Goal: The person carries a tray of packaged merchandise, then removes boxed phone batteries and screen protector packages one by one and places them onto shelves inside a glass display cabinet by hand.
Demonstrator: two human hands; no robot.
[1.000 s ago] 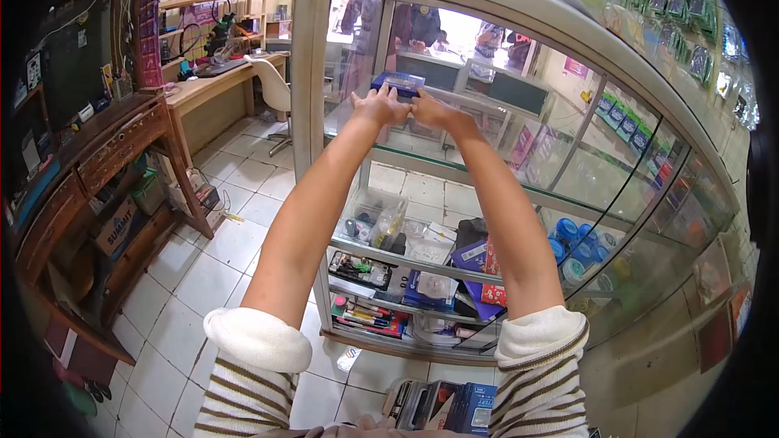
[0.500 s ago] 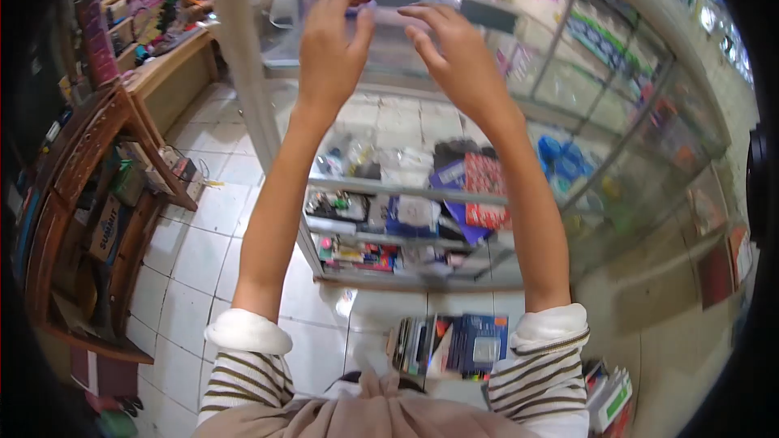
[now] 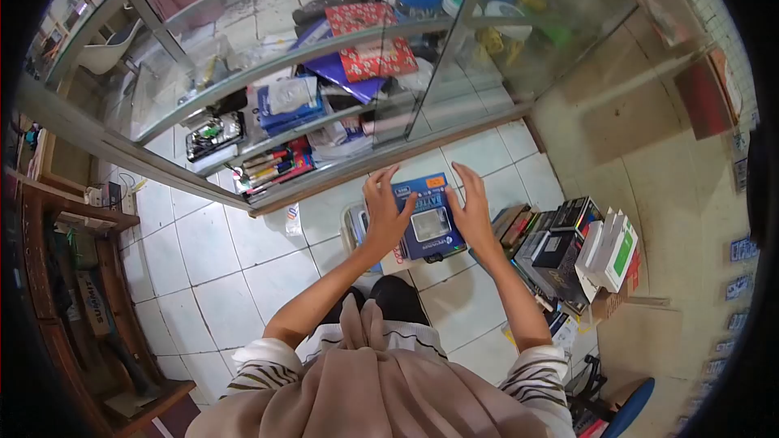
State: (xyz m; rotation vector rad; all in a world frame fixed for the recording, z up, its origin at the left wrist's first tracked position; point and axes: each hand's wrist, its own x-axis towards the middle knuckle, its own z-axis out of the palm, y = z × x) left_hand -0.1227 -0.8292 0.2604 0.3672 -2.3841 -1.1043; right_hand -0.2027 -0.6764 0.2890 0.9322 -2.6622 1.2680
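Observation:
A blue box with "BATTERY" lettering (image 3: pixel 428 219) lies face up near the middle of the head view, on top of other packages that it partly hides. My left hand (image 3: pixel 388 209) is at its left edge, fingers stretched out and thumb over the top face. Along the right edge is my right hand (image 3: pixel 472 212), fingers extended and apart from the thumb. Whether either palm presses on the box cannot be made out. Under its left side show a pale container (image 3: pixel 355 225) and the edge of a package with red print.
A glass display case (image 3: pixel 316 166) stands ahead, with a red patterned packet (image 3: pixel 372 40) and blue-lidded jars (image 3: pixel 419 0) inside. Stacked boxes (image 3: pixel 560 255) are on the floor at right. A wooden shelf (image 3: pixel 49 276) stands at left on the white tiles (image 3: pixel 219 292).
Both hands have come down from in front of the upper glass case to the sides of the blue box. The view has tilted down and turned right.

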